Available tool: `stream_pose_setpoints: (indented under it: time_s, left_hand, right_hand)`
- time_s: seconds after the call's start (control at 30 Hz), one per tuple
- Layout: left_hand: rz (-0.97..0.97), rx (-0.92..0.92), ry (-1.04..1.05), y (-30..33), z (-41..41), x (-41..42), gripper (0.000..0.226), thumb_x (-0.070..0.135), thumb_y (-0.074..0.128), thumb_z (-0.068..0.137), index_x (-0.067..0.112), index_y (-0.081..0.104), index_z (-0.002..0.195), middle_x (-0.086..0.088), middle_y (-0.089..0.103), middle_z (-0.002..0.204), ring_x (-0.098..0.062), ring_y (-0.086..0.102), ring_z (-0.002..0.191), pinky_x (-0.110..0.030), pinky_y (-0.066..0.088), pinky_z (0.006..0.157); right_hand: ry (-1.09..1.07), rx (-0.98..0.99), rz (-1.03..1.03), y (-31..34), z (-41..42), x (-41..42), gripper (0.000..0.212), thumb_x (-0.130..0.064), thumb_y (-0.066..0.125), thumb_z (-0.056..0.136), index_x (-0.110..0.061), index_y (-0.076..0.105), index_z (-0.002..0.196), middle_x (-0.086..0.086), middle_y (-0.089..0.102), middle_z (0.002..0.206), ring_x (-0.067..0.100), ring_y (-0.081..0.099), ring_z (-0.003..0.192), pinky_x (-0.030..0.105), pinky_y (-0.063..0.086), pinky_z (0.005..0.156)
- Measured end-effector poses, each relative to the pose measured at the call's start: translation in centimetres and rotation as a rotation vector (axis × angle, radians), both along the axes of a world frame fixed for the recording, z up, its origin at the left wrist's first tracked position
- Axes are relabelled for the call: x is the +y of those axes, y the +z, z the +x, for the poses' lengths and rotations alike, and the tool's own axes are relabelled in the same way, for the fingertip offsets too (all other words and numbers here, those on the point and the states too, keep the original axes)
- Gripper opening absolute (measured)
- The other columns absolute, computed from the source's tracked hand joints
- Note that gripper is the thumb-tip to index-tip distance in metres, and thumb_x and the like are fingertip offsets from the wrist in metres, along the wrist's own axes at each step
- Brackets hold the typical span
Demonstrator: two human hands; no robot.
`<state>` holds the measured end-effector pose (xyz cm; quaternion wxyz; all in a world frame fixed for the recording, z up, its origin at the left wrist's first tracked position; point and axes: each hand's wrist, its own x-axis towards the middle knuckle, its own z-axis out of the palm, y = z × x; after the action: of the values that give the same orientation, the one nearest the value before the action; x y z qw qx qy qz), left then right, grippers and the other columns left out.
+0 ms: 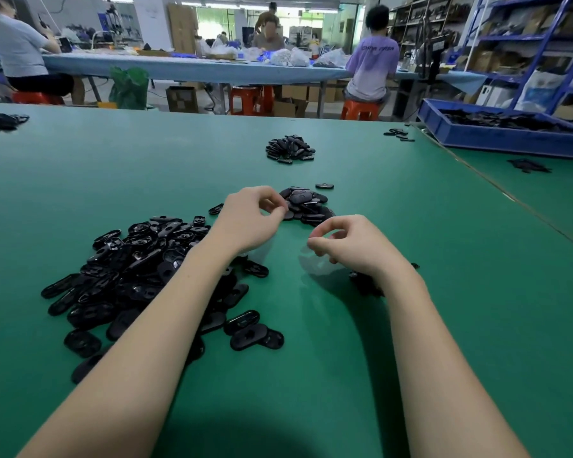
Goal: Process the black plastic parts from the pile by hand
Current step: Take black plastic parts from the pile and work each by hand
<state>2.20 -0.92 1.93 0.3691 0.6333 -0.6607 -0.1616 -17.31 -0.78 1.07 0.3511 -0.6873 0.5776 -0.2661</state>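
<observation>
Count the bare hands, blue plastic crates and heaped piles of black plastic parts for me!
Bare hands: 2, left hand and right hand
Blue plastic crate: 1
Heaped piles of black plastic parts on the green table: 4, loose scatters left out
Total: 7

The big pile of black plastic parts [139, 269] shines glossy under the left fingers' [275, 209] forearm. Just beyond those fingertips, a smaller heap [306, 206] looks duller, more matt. The green table mat [113, 166] is smooth and matt. Below the right fingers [321, 241] hangs thin clear film [315, 262].
</observation>
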Motion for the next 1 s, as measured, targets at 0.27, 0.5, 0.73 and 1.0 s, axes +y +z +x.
stream_pose_setpoints:
  time_s: [0.27, 0.5, 0.73, 1.0]
  left_hand:
    - [0.019, 0.106, -0.055, -0.4, 0.4, 0.7, 0.038, 0.04, 0.043, 0.105, 0.021, 0.072, 0.089, 0.008, 0.074, 0.091, -0.006, 0.063, 0.075, -0.026, 0.047, 0.077]
    - [0.084, 0.091, -0.106, -0.5, 0.2, 1.0, 0.035, 0.04, 0.045, 0.104, 0.022, 0.069, 0.086, 0.009, 0.072, 0.089, -0.007, 0.064, 0.076, -0.021, 0.043, 0.074]
    - [0.133, 0.125, -0.184, -0.9, -0.1, 1.4, 0.016, 0.029, 0.06, 0.095, 0.039, 0.071, 0.1, 0.012, 0.072, 0.097, -0.006, 0.063, 0.079, -0.022, 0.047, 0.069]
    - [0.171, 0.327, -0.26, -1.7, -1.4, 1.6, 0.02, 0.021, 0.08, 0.083, 0.035, 0.074, 0.096, 0.008, 0.073, 0.095, -0.008, 0.066, 0.076, -0.023, 0.05, 0.073]
  right_hand:
    - [0.275, 0.174, -0.035, -0.8, 4.1, 0.9, 0.025, -0.048, 0.089, 0.07, -0.039, 0.072, 0.086, -0.011, 0.068, 0.083, 0.001, 0.059, 0.068, 0.021, 0.045, 0.066]
    - [0.26, 0.271, -0.177, -1.5, 5.2, 0.8, 0.007, -0.031, 0.074, 0.088, -0.037, 0.072, 0.087, -0.012, 0.072, 0.088, -0.006, 0.054, 0.066, 0.02, 0.042, 0.068]
    - [0.02, -0.016, -0.15, -0.5, 0.9, 0.0, 0.007, -0.03, 0.078, 0.087, -0.034, 0.073, 0.088, -0.013, 0.071, 0.075, -0.005, 0.056, 0.054, 0.009, 0.04, 0.052]
    - [-0.016, -0.278, -0.104, 0.2, -1.0, 0.2, 0.003, -0.024, 0.078, 0.09, -0.024, 0.077, 0.092, -0.007, 0.07, 0.071, -0.004, 0.053, 0.053, 0.009, 0.04, 0.056]
